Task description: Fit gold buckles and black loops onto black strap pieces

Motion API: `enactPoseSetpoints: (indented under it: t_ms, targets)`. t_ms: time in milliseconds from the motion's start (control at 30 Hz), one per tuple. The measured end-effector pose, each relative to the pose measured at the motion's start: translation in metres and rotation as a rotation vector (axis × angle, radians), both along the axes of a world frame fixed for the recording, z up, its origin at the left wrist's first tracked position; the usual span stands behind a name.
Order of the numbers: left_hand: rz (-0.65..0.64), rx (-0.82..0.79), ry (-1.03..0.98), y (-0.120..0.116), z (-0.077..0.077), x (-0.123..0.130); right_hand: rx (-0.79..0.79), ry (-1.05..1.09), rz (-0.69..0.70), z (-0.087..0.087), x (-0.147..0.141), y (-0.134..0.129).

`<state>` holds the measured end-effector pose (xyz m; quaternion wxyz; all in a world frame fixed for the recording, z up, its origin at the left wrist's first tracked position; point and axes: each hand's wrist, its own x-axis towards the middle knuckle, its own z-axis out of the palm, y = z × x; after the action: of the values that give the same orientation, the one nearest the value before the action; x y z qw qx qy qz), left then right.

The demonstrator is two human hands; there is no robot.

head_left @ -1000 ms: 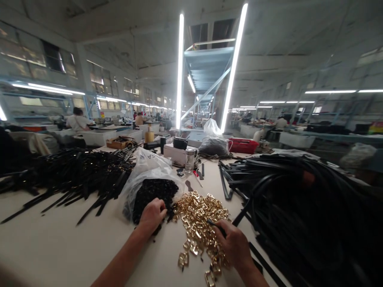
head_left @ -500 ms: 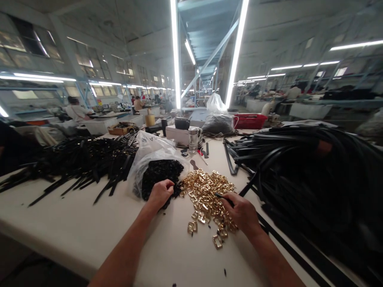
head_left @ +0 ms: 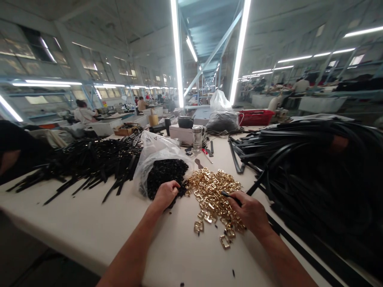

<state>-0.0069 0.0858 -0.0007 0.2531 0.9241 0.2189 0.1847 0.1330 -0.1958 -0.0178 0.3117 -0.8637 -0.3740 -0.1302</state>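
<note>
My left hand point(head_left: 166, 196) is closed, its fingertips pinched at the edge of a heap of small black pieces point(head_left: 163, 175). What the fingers hold, if anything, is hidden. The heap spills from the mouth of a clear plastic bag point(head_left: 142, 175). Beside it on the right lies a pile of gold-coloured metal buckles point(head_left: 212, 185). Over the pile's right side, my right hand point(head_left: 250, 210) grips a black strap point(head_left: 254, 186), whose end sticks out past the thumb and forefinger. A few loose buckles point(head_left: 225, 241) lie nearer to me on the table point(head_left: 176, 247).
A large bundle of black straps point(head_left: 311, 167) covers the table's right side. More straps with buckles point(head_left: 86, 159) lie at left. Farther back stand a glass jar point(head_left: 197, 139), a white box point(head_left: 181, 134) and a red basket point(head_left: 255, 117). A person's arm point(head_left: 8, 159) shows at the left edge.
The view has turned slightly left, so everything sits farther right in the picture. Both hands keep nearly the same pose and place over the heaps.
</note>
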Motion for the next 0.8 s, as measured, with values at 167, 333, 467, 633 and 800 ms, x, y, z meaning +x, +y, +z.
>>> enactPoseSetpoints:
  t_ms: [167,333,467,633,800]
  targets:
    - [-0.017,0.072,-0.033,0.002,-0.001,-0.001,-0.003,-0.043,-0.013,0.001,0.0,0.001]
    - [0.038,0.098,-0.09,0.0,0.0,0.0,-0.004,-0.049,-0.016,0.002,-0.001,0.0]
    - [-0.057,0.063,-0.066,-0.013,0.008,-0.003,-0.01,-0.056,-0.002,0.004,-0.003,-0.001]
    - [-0.318,-0.003,0.088,-0.044,0.023,-0.015,-0.004,-0.012,-0.028,0.005,-0.003,-0.001]
    - [-0.52,0.052,0.281,-0.079,0.023,-0.024,0.003,0.037,-0.03,0.003,-0.004,0.001]
